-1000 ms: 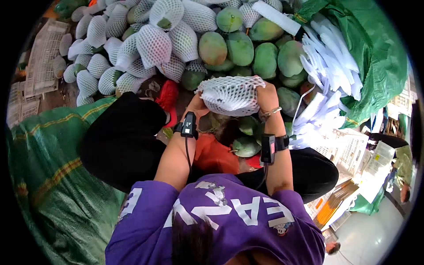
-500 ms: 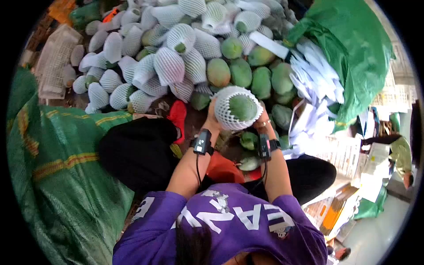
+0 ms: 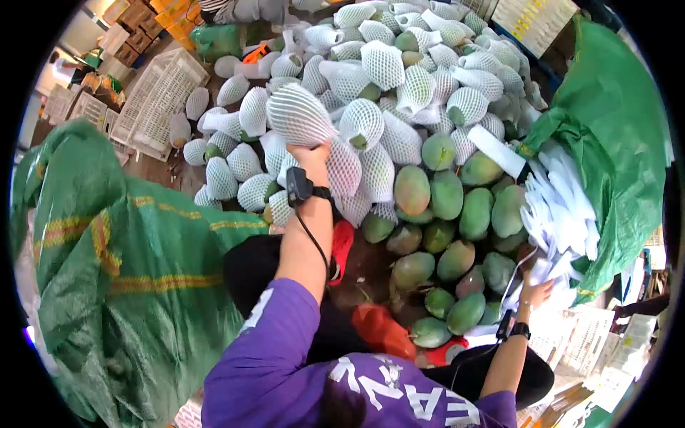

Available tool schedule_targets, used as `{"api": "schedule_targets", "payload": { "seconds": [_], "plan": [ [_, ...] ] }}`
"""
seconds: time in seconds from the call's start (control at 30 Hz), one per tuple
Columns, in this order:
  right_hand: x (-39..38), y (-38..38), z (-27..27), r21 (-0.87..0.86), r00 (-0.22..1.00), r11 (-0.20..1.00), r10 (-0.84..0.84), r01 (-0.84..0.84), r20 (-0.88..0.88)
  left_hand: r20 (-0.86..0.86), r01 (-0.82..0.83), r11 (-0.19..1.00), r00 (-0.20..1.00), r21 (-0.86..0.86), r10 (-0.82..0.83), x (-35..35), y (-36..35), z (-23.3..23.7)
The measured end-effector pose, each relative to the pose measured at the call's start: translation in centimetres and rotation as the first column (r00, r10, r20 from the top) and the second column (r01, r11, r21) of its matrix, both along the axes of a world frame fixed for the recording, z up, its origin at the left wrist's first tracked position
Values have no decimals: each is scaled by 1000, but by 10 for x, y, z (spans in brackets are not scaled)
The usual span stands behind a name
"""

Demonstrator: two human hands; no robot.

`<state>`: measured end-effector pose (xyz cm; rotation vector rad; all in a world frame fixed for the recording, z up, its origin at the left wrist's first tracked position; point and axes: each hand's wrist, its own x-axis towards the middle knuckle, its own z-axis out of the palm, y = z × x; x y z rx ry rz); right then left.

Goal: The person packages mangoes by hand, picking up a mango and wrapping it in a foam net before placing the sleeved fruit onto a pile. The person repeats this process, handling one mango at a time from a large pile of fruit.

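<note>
Clearly, the left hand is closed around the lower end of 1 sleeved mango, lifted at the near left part of the pile of sleeved mangoes. A cupped, light grip suits it, I judge: lower it gently onto a hollow between neighbours, net snug, and let go only once it sits without rolling. The right hand touches the near end of the white foam sleeves; whether its fingers pinch 1 is too hidden to tell. Taking a single sleeve by its end, with a short sideways pull, should leave the bundle tidy.

As for edges, the green sack bulges on the left, the white crate stands beyond it, and green sheeting borders the sleeves on the right. Bare mangoes lie between the 2 hands, so crossing there calls for a raised path. Brown floor shows beside the red shoe, a narrow gap; the cable along the left forearm could snag.
</note>
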<state>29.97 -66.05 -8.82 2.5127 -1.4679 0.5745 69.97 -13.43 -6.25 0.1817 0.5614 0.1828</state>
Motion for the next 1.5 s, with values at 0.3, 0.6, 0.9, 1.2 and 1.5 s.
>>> {"api": "schedule_targets", "payload": {
  "seconds": [0.3,0.6,0.9,1.2,1.5],
  "plan": [
    [8,-30,-17,311,991,948,-37,76,-127,180,176,773,919,609,-351,103,34,49],
    [46,148,45,568,694,418,557,-709,456,-232,406,-243,-76,881,-970,-205,-196,6],
    [-4,169,62,905,812,-288,413,-313,412,-38,190,-90,-264,978,-964,-281,-204,16],
    [-25,191,-10,679,914,-708,118,-196,388,-358,-68,-352,-230,933,-905,-301,-198,-26],
    [23,133,2,720,719,185,-83,-669,690,-293,497,-460,-380,735,-878,-261,-206,-18]
  ]
}}
